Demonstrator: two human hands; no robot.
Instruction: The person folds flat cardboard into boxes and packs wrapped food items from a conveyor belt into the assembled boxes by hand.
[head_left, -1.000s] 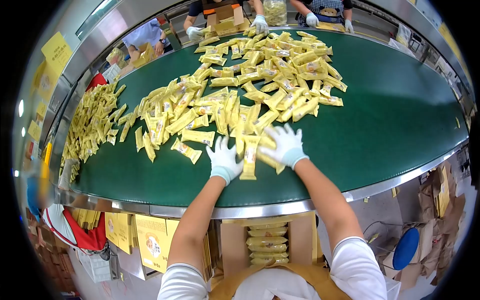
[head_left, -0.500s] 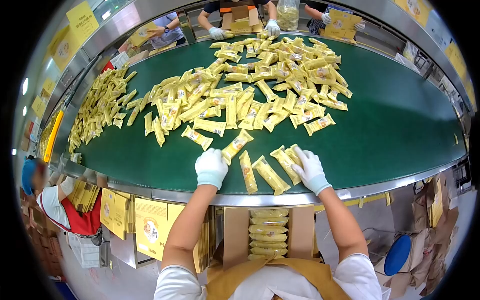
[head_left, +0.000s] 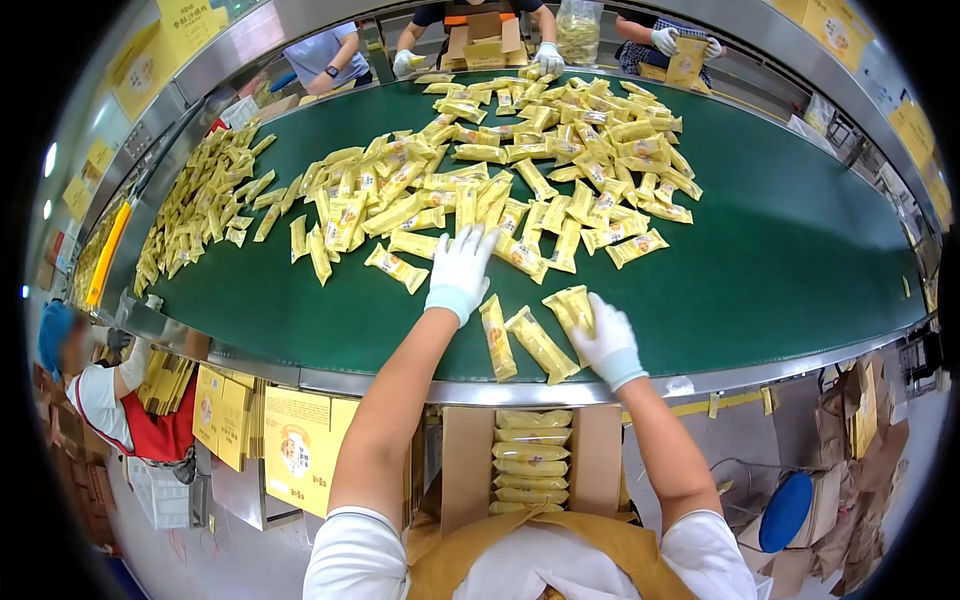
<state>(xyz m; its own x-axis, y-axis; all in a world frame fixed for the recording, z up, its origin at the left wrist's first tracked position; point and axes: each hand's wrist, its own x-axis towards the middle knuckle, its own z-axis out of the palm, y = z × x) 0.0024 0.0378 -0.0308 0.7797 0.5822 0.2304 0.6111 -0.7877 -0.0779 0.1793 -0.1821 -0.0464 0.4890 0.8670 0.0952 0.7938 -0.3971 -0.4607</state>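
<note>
My left hand (head_left: 462,270), in a white glove, reaches over the near edge of a pile of yellow wrapped snack packets (head_left: 395,210). Its fingers are stretched out, with the tips touching packets. My right hand (head_left: 608,342), also gloved, is closed around the right side of yellow packets (head_left: 570,308) held close together on the green belt. Between the hands lie two single packets, one nearly upright in view (head_left: 496,340) and one slanted (head_left: 541,344). Below the belt edge, an open carton (head_left: 468,465) holds a stacked row of packets (head_left: 530,452).
The green conveyor belt (head_left: 800,270) has a metal rim (head_left: 700,385) at my side. Flat yellow cartons (head_left: 300,450) stand at lower left, near a co-worker in a red apron (head_left: 165,430). Other gloved workers stand across the belt. A blue stool (head_left: 786,512) is at lower right.
My left hand has moved forward and right, from a packet near the rim to the pile's edge. My right hand has shifted slightly down and left, bringing its packets closer together.
</note>
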